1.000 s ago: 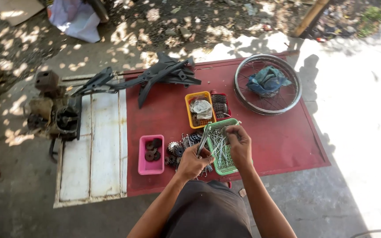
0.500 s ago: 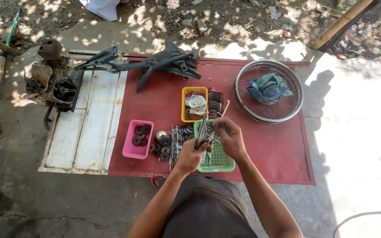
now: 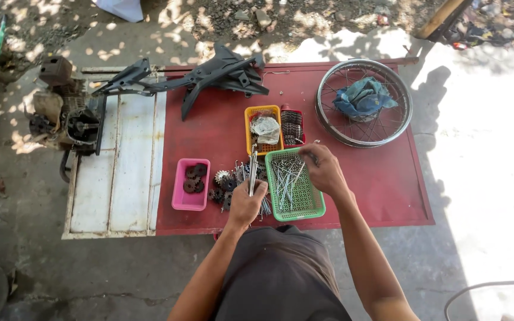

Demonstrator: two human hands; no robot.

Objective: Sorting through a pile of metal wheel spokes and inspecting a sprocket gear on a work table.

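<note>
The bundle of metal spokes point(image 3: 253, 172) stands upright in your left hand point(image 3: 246, 202), fist tight around it, beside the green basket point(image 3: 312, 208) of spokes on the red table point(image 3: 382, 178) — your right hand point(image 3: 325, 169) pinches at the basket's far edge, pink tray point(image 3: 181, 202) further left.

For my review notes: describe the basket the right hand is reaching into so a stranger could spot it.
On the red mat, look at the near edge, in front of the spoked wheel rim. The green basket sits under the right hand. It alone is green and holds loose metal spokes; its neighbours are pink and yellow.
</note>
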